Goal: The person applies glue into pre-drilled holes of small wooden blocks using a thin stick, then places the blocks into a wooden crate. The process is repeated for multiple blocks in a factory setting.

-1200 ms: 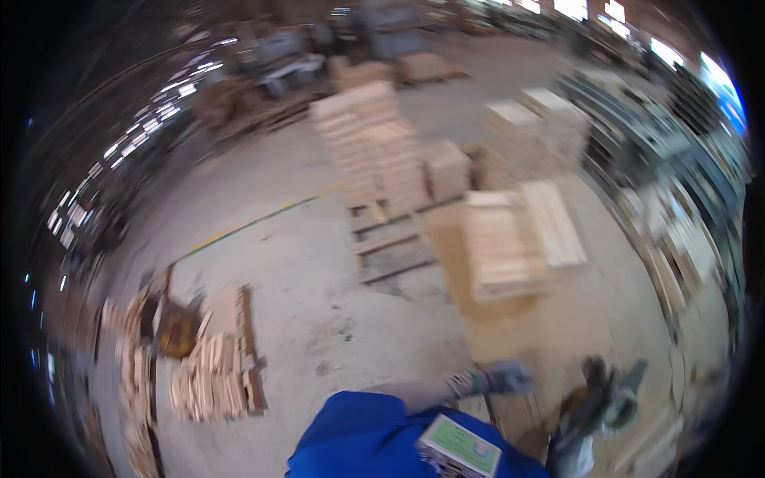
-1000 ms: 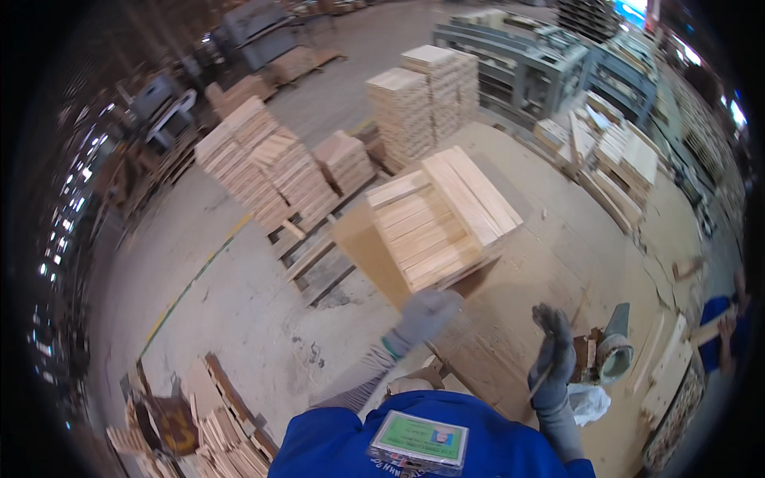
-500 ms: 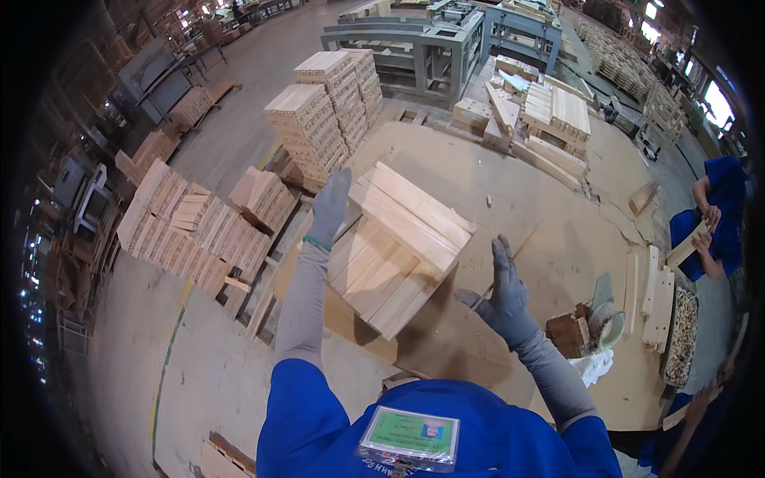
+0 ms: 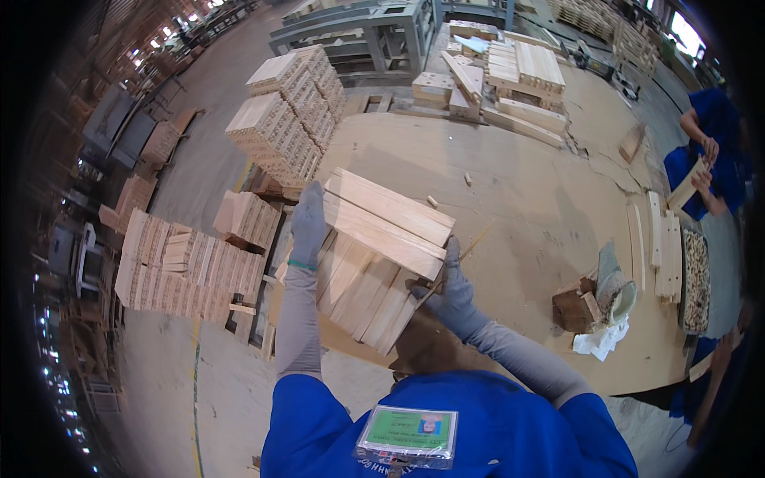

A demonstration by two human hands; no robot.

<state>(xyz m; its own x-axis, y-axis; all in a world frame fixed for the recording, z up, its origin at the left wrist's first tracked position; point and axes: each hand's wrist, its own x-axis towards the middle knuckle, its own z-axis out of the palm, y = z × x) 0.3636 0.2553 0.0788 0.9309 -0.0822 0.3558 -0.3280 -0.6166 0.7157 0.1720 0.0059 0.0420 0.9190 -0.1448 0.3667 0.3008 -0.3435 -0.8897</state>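
A stack of pale wooden slats (image 4: pixel 386 219) is in front of me, its upper row lying crosswise over a lower layer of slats (image 4: pixel 362 291). My left hand (image 4: pixel 308 227), in a grey glove, rests flat with straight fingers against the left ends of the upper slats. At their right ends is my gloved right hand (image 4: pixel 456 299), fingers up along the end and thumb apart. A thin wooden stick (image 4: pixel 478 237) runs through its grip and juts out past the fingers.
Tall stacks of wood pieces (image 4: pixel 275 131) stand at far left, with more piles (image 4: pixel 187 267) nearer. On the brown tabletop (image 4: pixel 526 263) are a wooden block (image 4: pixel 575 307), a tub (image 4: pixel 624 303) and a white cloth (image 4: pixel 602 341). A tray of small pieces (image 4: pixel 695 279) sits near a co-worker's hands (image 4: pixel 705 163).
My right hand has moved left onto the slat ends, carrying the thin stick. My left hand has come against the opposite ends. The view has shifted somewhat.
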